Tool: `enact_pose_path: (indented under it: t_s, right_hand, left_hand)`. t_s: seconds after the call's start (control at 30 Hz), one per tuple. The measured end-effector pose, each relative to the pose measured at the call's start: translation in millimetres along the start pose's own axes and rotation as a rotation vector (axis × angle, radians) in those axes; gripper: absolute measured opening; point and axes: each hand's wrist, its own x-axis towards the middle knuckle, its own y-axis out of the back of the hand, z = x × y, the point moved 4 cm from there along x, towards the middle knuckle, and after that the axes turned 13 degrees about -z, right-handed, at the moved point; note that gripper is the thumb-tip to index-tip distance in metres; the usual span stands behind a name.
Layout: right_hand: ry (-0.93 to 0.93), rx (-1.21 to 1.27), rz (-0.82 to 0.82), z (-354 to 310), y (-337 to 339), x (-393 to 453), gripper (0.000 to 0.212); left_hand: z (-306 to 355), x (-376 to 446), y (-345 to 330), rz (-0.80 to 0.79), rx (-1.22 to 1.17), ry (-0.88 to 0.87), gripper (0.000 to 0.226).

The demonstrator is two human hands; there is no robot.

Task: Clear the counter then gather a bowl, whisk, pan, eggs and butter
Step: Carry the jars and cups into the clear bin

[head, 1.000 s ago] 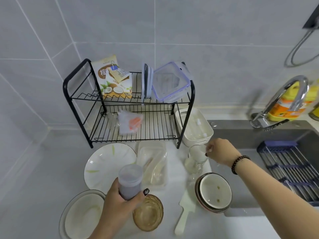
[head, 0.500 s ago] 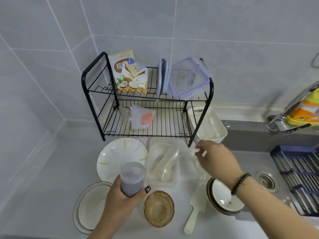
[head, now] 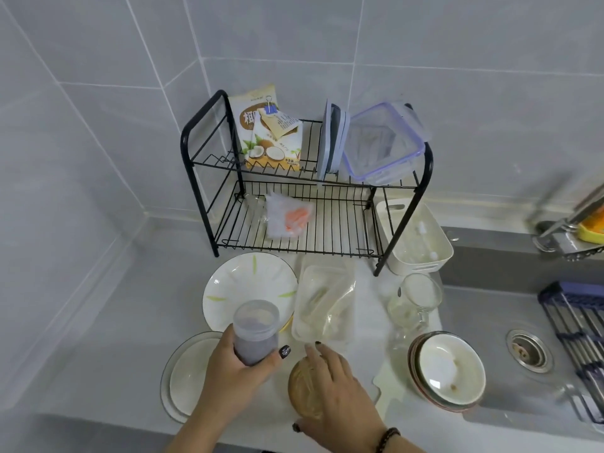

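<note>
Grey tabletop (head: 98,354) carries our dishes. Our left hand (head: 240,371) curls around a frosted plastic jar with dark contents (head: 256,331); our right hand (head: 333,390) rests, fingers relaxed, over the amber ribbed glass bowl (head: 302,392) beside it.

A frosted plastic jar (head: 256,331) with dark contents stands upright at lower centre, gripped round its lower half. Just right of it an amber ribbed glass bowl (head: 305,392) sits on the counter (head: 108,348), partly covered from above. Stacked white bowls (head: 449,371) with a few crumbs rest at the counter's lower right edge. A white plate with green streaks (head: 251,282) lies behind the jar; another white plate (head: 189,374) lies at lower left.
</note>
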Motion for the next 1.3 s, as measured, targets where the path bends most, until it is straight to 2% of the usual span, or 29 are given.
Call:
enact_pose_path:
  t_s: [0.17,0.3,0.47,0.7,0.93,1.13,1.3]
  right_hand:
    - [0.032,0.141,0.054,9,-7,1,0.106]
    - [0.039,0.303,0.144,12,10,-15,0.101]
    - [0.109,0.331,0.228,17,41,-46,0.097]
    - [0.057,0.356,0.331,43,74,-94,0.101]
    - [-0.07,0.411,0.484,64,75,-133,0.095]
    - [-0.243,0.454,0.658,62,64,-161,0.093]
    - [-0.421,0.524,0.802,42,46,-177,0.091]
  left_hand:
    - [-4,-20,-8,0.045,-0.015,0.034,0.058]
    - [-6,-42,-15,0.096,-0.004,0.03,0.048]
    - [-3,-67,-30,0.136,-0.04,0.025,0.051]
    - [14,-76,-70,0.109,-0.101,-0.03,0.053]
    - [9,-57,-106,-0.066,-0.097,-0.073,0.057]
    - [21,-29,-117,-0.338,-0.012,-0.09,0.06]
    - [39,-18,-117,-0.541,0.034,-0.161,0.05]
